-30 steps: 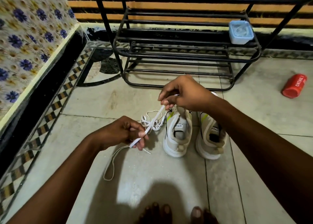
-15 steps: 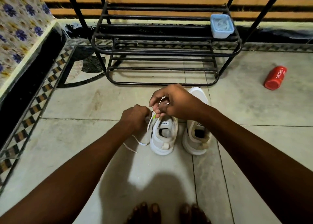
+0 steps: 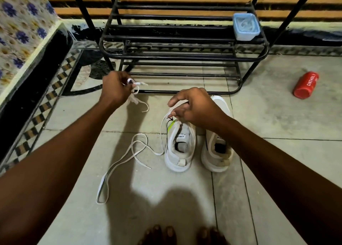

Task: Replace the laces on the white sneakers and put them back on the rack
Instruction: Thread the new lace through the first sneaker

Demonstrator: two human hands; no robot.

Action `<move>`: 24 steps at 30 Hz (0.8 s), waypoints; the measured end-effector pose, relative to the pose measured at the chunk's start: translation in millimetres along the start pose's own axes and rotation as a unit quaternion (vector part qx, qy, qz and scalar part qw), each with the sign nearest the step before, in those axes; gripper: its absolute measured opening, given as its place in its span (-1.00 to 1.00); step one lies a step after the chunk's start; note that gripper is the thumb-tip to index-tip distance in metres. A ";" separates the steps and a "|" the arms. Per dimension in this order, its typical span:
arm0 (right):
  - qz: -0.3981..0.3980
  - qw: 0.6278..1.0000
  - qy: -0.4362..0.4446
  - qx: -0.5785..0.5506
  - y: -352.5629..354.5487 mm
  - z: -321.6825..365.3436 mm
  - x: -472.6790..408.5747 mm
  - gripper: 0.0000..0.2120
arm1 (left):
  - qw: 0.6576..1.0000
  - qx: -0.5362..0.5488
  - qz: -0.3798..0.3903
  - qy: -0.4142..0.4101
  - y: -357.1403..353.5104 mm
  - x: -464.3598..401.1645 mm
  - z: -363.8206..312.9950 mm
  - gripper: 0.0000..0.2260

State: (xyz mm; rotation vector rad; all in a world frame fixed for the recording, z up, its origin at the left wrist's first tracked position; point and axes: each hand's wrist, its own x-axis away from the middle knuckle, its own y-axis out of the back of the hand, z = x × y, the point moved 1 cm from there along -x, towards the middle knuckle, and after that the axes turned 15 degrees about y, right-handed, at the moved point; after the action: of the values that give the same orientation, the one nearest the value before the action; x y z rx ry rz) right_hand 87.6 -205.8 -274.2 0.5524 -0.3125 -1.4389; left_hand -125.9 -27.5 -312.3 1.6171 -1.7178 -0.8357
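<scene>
While left hand point(image 3: 115, 91) grips lace point(image 3: 136, 94), right hand point(image 3: 192, 107) pinches

Pale tiled floor point(image 3: 277, 130) — patterned border along its left edge. Black metal shoe rack point(image 3: 177, 57) standing at the far side. Just in front of the rack, two white sneakers point(image 3: 198, 142) side by side; left of them a loose white lace point(image 3: 118, 167). Right of the rack — a red bottle point(image 3: 306, 85) on its side.
</scene>
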 end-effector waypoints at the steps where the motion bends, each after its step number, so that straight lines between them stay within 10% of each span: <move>1: -0.004 1.000 -0.004 0.004 -0.3 -1.0 -1.0 -0.91 | 1.000 -0.020 0.000 0.004 -2.1 0.3 4.1 -0.94; 9: -0.007 0.999 0.022 0.042 -2.4 -2.0 -1.1 -0.90 | 0.987 -0.102 0.090 0.079 -20.5 12.7 48.3 -0.76; 16: -0.002 0.994 0.089 0.063 -9.4 -4.9 -2.9 -0.90 | 0.979 -0.182 -0.042 0.080 -14.0 48.0 38.9 -0.62; 20: -0.026 0.993 0.098 0.058 -10.7 -5.0 -2.3 -0.83 | 0.988 0.123 0.064 0.064 -18.7 80.8 7.8 -0.89; 24: -0.084 0.989 0.100 0.071 -6.7 -6.2 3.5 -0.87 | 0.841 0.395 0.320 0.184 -24.7 119.9 -22.4 -0.71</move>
State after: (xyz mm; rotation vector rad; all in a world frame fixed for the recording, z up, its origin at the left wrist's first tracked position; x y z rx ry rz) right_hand 85.7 -208.4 -283.4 0.8484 -0.2130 -1.5160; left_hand -99.2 -148.9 -316.1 1.3375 -2.2194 0.5586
